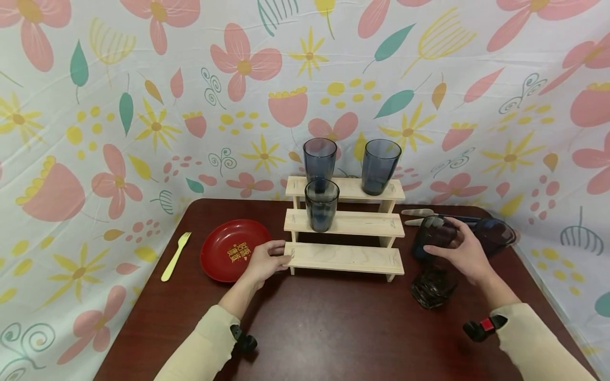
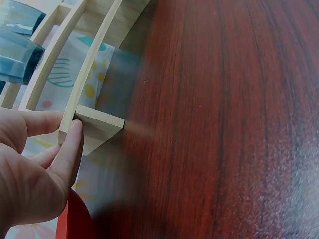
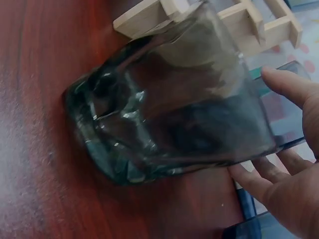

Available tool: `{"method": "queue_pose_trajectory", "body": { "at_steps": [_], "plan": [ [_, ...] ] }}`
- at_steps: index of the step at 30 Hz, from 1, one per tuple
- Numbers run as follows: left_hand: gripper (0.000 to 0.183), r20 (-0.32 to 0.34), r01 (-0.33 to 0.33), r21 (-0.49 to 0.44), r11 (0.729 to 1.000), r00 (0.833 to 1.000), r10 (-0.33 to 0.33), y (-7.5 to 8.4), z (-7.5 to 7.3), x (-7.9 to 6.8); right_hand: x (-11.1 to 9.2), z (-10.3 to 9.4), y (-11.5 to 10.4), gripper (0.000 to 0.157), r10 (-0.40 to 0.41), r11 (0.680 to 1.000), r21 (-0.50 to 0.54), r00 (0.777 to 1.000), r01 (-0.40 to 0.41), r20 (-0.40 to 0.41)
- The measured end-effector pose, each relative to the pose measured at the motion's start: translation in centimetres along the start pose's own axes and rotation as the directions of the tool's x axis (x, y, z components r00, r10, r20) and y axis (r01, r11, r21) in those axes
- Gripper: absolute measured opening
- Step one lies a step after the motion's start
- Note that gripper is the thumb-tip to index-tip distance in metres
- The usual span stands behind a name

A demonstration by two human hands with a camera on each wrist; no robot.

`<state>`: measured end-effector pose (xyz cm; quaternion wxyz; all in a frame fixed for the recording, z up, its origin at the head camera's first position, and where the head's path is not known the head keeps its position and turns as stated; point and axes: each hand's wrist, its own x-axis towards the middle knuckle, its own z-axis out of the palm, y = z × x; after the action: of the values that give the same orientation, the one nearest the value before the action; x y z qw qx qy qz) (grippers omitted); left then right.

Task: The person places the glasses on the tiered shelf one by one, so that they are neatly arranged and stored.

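Note:
My left hand [image 1: 265, 263] pinches the left end of the lowest board of a three-step wooden rack [image 1: 345, 255]; in the left wrist view its fingers [image 2: 74, 144] lie against the board's end. At the right, my right hand [image 1: 469, 254] holds a dark, see-through drinking glass [image 3: 149, 109] near its rim, thumb on one side and fingers on the other. Its lower part looks crumpled and twisted. Two blue-grey glasses [image 1: 320, 159] [image 1: 379, 166] stand on the top step. Another glass [image 1: 321, 206] stands at the left of the middle step.
Left of the rack lies a red plate [image 1: 216, 264] with gold characters, then a yellow fork [image 1: 176, 256]. Beyond my right hand is another dark glass [image 1: 495, 235]. Knives [image 1: 418, 212] lie behind the held glass. A flowered cloth [image 1: 143, 106] hangs behind the table.

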<state>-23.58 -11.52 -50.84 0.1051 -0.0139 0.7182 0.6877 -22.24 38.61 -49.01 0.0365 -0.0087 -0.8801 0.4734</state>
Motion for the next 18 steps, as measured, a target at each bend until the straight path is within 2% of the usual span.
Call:
{"method": "queue_pose_trajectory", "body": {
  "at_steps": [5, 12, 18],
  "plan": [
    [0.050, -0.007, 0.005, -0.001, 1.000, 1.000, -0.005, -0.03, -0.03, 0.04, 0.15, 0.16, 0.71, 0.104, -0.006, 0.999, 0.037, 1.000, 0.006, 0.002],
    [0.050, -0.007, -0.005, 0.000, 1.000, 1.000, 0.005, -0.07, -0.05, 0.03, -0.15, 0.03, 0.51, 0.100, -0.019, 0.996, 0.091, 1.000, 0.019, 0.007],
    [0.050, -0.008, -0.006, -0.002, 1.000, 1.000, 0.006, -0.19, -0.01, 0.08, -0.34, -0.30, -0.12, 0.097, -0.003, 0.997, 0.077, 1.000, 0.004, -0.018]
  ]
}}
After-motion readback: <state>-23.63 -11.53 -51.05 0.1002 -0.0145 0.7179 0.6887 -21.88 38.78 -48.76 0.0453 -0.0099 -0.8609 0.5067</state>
